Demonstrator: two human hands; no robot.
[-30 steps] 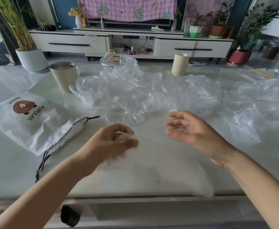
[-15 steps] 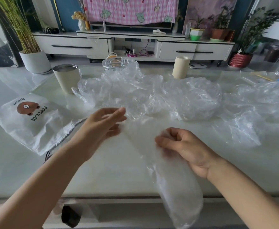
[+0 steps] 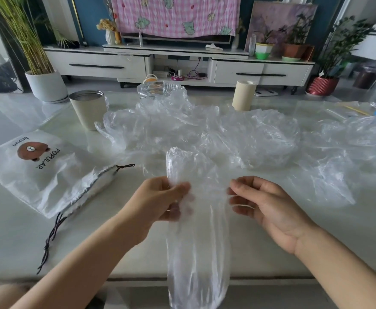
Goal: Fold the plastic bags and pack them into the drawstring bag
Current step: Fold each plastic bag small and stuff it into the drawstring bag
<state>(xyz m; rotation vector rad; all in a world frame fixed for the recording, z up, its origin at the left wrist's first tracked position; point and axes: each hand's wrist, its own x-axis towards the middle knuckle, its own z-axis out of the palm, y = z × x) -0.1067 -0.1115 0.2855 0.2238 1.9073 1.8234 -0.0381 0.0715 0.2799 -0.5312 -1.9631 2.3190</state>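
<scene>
Over the pale glossy marble desk (image 3: 294,241), the left grip (image 3: 160,201) and right grip (image 3: 269,208), fingers curled, each pinch a long clear plastic bag (image 3: 198,241) that hangs past the near edge. A white drawstring bag with a brown bear print (image 3: 33,172) lies flat at left, with crumpled clear bags (image 3: 205,130) heaped behind. Beyond stand a white TV cabinet (image 3: 98,63) and potted plants (image 3: 294,47).

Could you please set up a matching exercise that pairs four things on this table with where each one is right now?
Things:
1 drawstring bag
2 long plastic bag
3 beige cup
4 glass bowl

Places:
A standing upright, beyond the drawstring bag
B held between left hand and right hand
C lying flat at the far left
D at the far edge, behind the crumpled bag pile

Pairs: 1-C, 2-B, 3-A, 4-D
</scene>
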